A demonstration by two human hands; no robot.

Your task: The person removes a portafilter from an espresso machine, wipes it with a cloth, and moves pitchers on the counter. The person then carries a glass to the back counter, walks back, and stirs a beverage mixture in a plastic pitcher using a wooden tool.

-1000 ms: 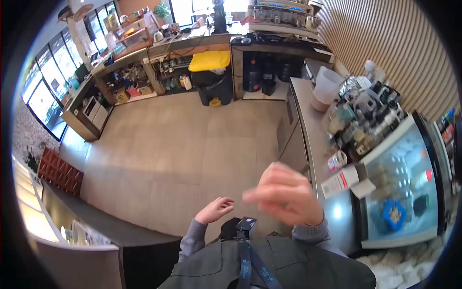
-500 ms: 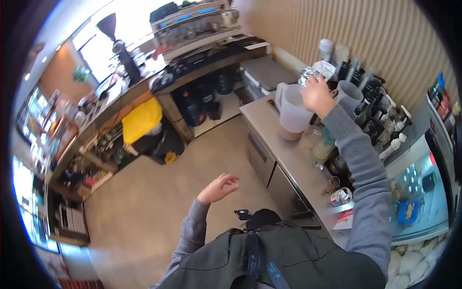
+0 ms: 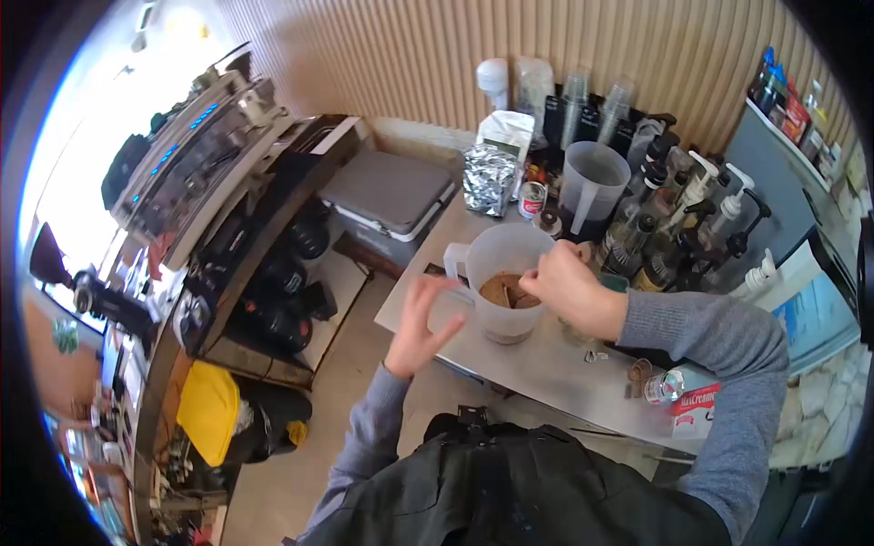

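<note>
A translucent plastic pitcher [image 3: 496, 314] stands on the counter with brown contents [image 3: 503, 289] inside. My right hand [image 3: 569, 282] is closed at the pitcher's right rim. Its fingers are pinched over the opening, and what they grip is hidden; a darker brown shape below them sits in the contents. On the other side, my left hand [image 3: 423, 323] is raised with fingers spread, close to the pitcher's handle [image 3: 455, 261] and slightly blurred. It holds nothing.
Behind stand a second pitcher [image 3: 596, 177], a crumpled foil bag [image 3: 492, 177], a small can [image 3: 532, 198] and several pump bottles [image 3: 728, 200]. Nearer lie a tipped can [image 3: 665, 387] and a red-and-white box [image 3: 696, 409]. A grey cooler [image 3: 387, 191] stands beyond the counter's left end.
The view has turned, bringing the counter toward the middle. My left hand has risen toward the pitcher's handle. My right hand, reaching over the pitcher before, is now closed at its rim.
</note>
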